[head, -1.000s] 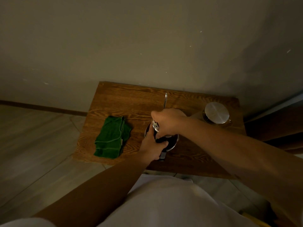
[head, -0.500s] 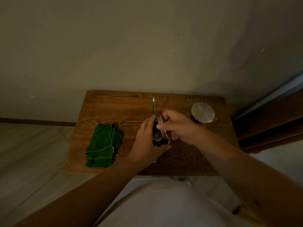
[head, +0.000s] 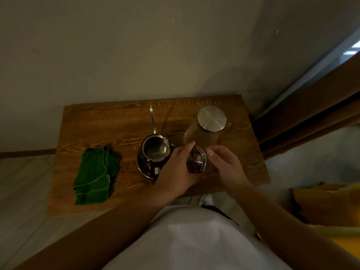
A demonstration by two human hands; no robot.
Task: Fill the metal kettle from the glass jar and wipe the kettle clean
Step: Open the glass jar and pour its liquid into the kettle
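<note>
The metal kettle (head: 153, 154) stands open in the middle of the wooden table (head: 109, 125), its thin spout pointing toward the wall. Its round metal lid (head: 196, 162) is off and tilted, just right of the kettle. My left hand (head: 175, 172) curls around the lid from the left. My right hand (head: 228, 164) hovers at the lid's right rim with loose fingers and a small gap. The glass jar (head: 200, 135), capped with a flat metal lid (head: 212, 118), stands behind my hands at the back right. A folded green cloth (head: 95, 174) lies at the table's left.
The table stands against a plain wall. A dark wooden frame (head: 311, 106) rises just right of it. Pale floor lies to the left, and a yellow cushion (head: 327, 203) sits low on the right. My white shirt fills the bottom.
The lid has come off the kettle and moved right, so the kettle's opening now shows. My right hand has loosened from the lid, and my left hand has shifted from the kettle onto it.
</note>
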